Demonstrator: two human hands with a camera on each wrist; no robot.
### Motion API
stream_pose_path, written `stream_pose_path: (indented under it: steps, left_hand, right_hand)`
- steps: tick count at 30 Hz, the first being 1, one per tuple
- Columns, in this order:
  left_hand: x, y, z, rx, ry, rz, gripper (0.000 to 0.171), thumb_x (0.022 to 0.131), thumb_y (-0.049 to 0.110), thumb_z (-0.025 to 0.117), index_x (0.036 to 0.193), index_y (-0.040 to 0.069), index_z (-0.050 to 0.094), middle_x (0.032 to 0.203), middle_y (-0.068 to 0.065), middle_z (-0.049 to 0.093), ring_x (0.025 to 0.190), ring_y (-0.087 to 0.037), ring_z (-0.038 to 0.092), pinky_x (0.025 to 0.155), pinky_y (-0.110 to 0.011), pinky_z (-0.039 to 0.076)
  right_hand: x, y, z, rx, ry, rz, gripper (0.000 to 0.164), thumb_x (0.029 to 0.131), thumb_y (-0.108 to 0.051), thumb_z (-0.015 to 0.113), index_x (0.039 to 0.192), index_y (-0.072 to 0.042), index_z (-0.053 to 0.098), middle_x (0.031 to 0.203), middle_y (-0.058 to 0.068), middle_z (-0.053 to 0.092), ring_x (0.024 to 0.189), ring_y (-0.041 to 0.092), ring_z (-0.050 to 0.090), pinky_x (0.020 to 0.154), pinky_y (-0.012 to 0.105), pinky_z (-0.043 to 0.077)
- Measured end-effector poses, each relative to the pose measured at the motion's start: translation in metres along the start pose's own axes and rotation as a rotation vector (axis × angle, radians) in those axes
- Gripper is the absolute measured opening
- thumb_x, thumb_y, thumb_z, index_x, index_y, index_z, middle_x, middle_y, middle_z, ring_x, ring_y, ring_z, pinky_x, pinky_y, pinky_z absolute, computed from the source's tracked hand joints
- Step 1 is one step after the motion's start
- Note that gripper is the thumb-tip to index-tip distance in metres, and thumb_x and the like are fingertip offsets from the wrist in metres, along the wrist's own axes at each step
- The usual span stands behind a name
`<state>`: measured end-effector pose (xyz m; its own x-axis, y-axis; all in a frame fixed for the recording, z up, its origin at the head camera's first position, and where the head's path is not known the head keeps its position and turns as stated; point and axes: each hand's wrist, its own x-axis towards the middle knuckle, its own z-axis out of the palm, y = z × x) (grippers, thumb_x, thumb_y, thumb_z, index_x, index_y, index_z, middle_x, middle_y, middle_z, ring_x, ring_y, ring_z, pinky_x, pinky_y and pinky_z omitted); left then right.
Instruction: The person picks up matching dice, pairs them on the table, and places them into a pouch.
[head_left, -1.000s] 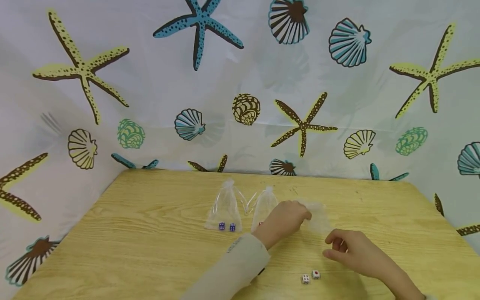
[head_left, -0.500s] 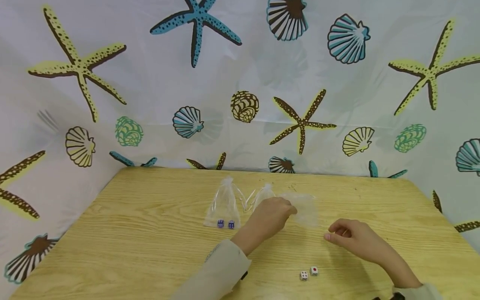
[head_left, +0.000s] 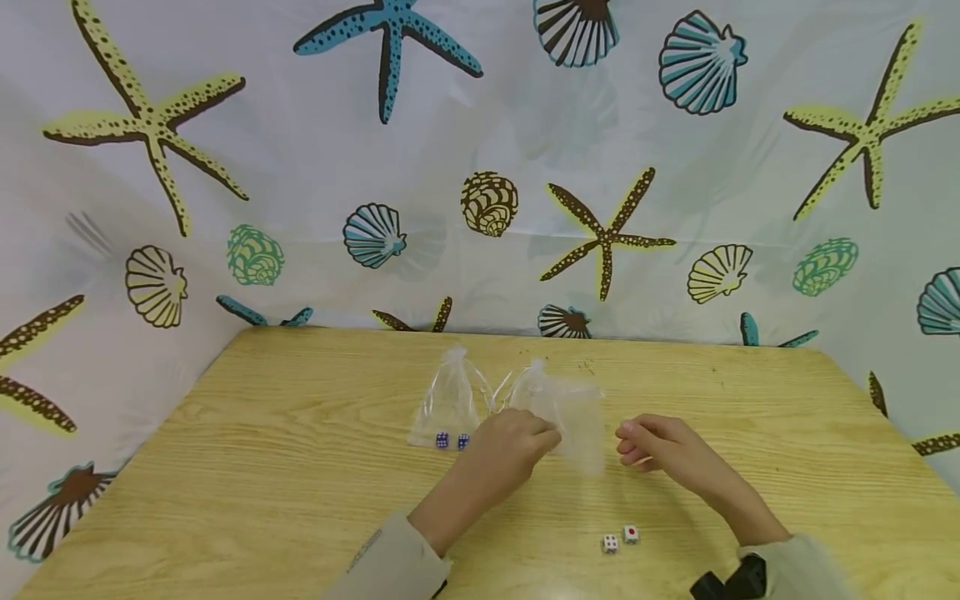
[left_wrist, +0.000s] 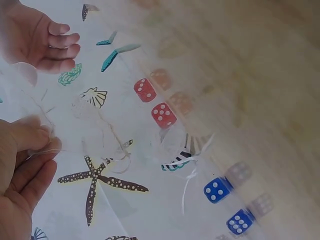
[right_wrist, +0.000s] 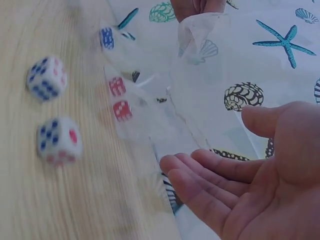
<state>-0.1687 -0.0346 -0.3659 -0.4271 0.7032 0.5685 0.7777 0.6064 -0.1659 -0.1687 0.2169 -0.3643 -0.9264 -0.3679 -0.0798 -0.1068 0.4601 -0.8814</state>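
My left hand pinches a sheer white drawstring bag between thumb and fingers, holding it above the table. No dice show inside this bag. My right hand is just right of the bag, apart from it. In the right wrist view its fingers are loosely bent and hold nothing. Two white dice, one die beside the other die, lie on the table in front of the hands.
Behind the left hand lies a sheer bag with two blue dice. Beside it another bag, partly covered by the hand, has two red dice. A shell-and-starfish cloth hangs behind the wooden table.
My left hand has moved left and nearer to me, carrying the bag. My right hand has shifted left, toward the bag. The view has tilted slightly; the dice stay put.
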Motion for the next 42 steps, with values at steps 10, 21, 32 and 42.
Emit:
stream_pose_path:
  steps: [10, 21, 32, 42]
  left_hand:
    - [-0.019, 0.007, -0.014, 0.074, 0.075, 0.075, 0.011, 0.078, 0.009, 0.074, 0.089, 0.013, 0.074, 0.094, 0.003, 0.073, 0.079, -0.007, 0.066, 0.075, -0.019, 0.052]
    - [-0.022, 0.015, -0.019, 0.130, 0.080, 0.100, 0.007, 0.077, 0.010, 0.072, 0.080, 0.016, 0.072, 0.086, 0.008, 0.070, 0.080, -0.006, 0.063, 0.076, -0.019, 0.051]
    - [-0.021, 0.009, -0.030, -0.246, 0.015, -0.161, 0.023, 0.082, 0.024, 0.073, 0.102, 0.011, 0.071, 0.098, 0.001, 0.070, 0.092, -0.013, 0.066, 0.081, -0.028, 0.054]
    - [-0.007, -0.011, -0.018, -0.801, 0.188, -0.776, 0.044, 0.086, 0.014, 0.067, 0.124, 0.000, 0.048, 0.118, -0.015, 0.056, 0.105, -0.030, 0.057, 0.086, -0.040, 0.053]
  right_hand:
    - [0.024, -0.009, 0.021, 0.311, -0.075, 0.056, 0.058, 0.101, -0.031, 0.044, 0.138, 0.013, 0.035, 0.121, 0.017, 0.058, 0.098, 0.011, 0.064, 0.087, 0.029, 0.054]
    - [0.035, -0.019, 0.030, 0.387, 0.034, 0.009, 0.046, 0.097, -0.008, 0.052, 0.136, 0.009, 0.036, 0.121, 0.016, 0.065, 0.094, 0.009, 0.068, 0.077, 0.025, 0.055]
    - [0.032, -0.028, 0.032, 0.368, 0.111, 0.008, 0.042, 0.095, -0.004, 0.054, 0.132, 0.008, 0.042, 0.120, 0.017, 0.065, 0.093, 0.008, 0.069, 0.075, 0.026, 0.056]
    - [0.029, -0.034, 0.032, 0.358, 0.119, -0.019, 0.041, 0.092, -0.004, 0.057, 0.130, 0.008, 0.044, 0.118, 0.018, 0.066, 0.091, 0.009, 0.069, 0.073, 0.027, 0.057]
